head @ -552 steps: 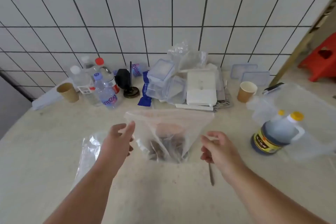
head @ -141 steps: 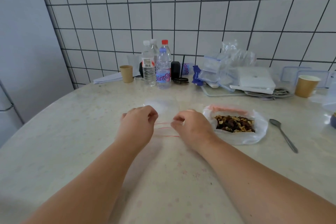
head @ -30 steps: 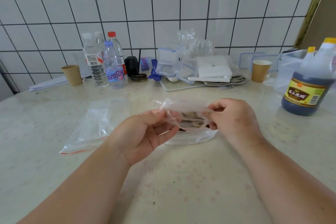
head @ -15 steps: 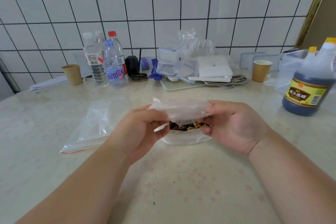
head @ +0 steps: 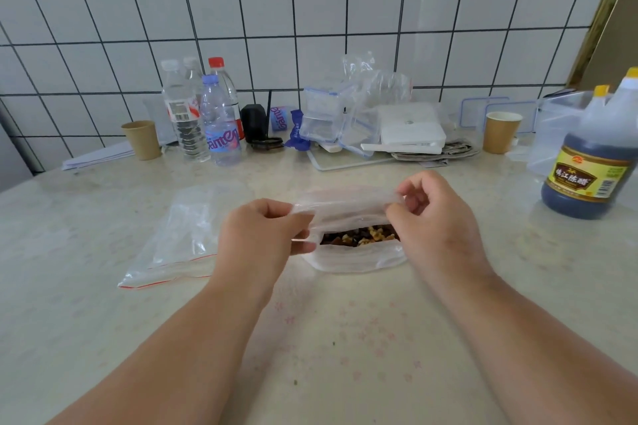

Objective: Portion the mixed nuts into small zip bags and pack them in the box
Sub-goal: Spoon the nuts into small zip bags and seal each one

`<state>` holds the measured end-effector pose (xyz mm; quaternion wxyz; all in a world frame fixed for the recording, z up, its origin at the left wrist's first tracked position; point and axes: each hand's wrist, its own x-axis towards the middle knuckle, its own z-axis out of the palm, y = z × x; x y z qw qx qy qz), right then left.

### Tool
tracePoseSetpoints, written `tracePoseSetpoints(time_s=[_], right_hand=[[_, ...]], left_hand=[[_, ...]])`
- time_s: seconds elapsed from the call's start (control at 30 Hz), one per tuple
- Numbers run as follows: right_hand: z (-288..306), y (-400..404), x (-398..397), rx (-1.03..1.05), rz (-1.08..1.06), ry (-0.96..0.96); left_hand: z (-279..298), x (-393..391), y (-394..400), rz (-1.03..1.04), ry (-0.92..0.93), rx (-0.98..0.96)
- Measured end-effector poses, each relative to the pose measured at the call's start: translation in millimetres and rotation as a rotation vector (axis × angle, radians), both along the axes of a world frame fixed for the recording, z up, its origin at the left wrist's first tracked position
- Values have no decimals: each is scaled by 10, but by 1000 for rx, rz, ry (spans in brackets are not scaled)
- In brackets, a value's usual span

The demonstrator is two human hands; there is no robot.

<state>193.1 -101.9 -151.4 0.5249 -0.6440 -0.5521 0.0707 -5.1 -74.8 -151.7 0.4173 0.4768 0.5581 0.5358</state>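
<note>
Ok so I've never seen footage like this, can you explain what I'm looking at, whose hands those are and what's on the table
There is no machine here. A person wears a camera on the head, so this single view looks forward and down at their own bare arms. The left hand and right hand each pinch one end of the rolled-down rim of a clear bag of mixed nuts, which stands on the pale table. Beside the left hand lies an empty zip bag with a red seal line. Against the tiled wall stand water bottles, two paper cups, and clear plastic boxes. A dark vinegar bottle stands at the right.
</note>
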Motion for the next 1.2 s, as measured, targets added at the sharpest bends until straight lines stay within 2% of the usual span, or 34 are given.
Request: tracePoseSetpoints(time_s=[0.1,0.3,0.37,0.5,0.6,0.67,0.7,0.77,0.87,0.93,1.03,1.1,1.2], right_hand=[[-6,38,90,-81,-71,14],[26,80,190,-145,35,115],[86,72,227,-215,165,290],[193,26,296,-401,619,839],[181,1,304,-404,838,986],[178,-3,293,-376,919,1066],[176,1,274,-369,926,1093],[165,25,203,-349,836,1025],[92,29,40,-236,524,766],[50,7,-32,-162,341,517],[24,-23,-59,-75,220,233],[17,-18,-52,7,149,175],[3,-2,-46,54,61,69]], left_hand=[[47,36,-30,-208,-352,-86],[75,-7,-89,-644,-620,-206],[91,-49,-75,-679,-672,-240],[111,-107,8,-665,-841,-321],[94,-93,31,-645,-867,-323],[89,-86,21,-654,-814,-283],[84,-81,15,-639,-743,-249],[63,-55,2,-549,-525,-181],[13,16,-36,-357,-190,-84],[-19,41,-51,-224,41,-28],[-51,42,-26,-12,317,40],[-49,44,-14,46,375,68],[-37,30,-11,43,295,46]])
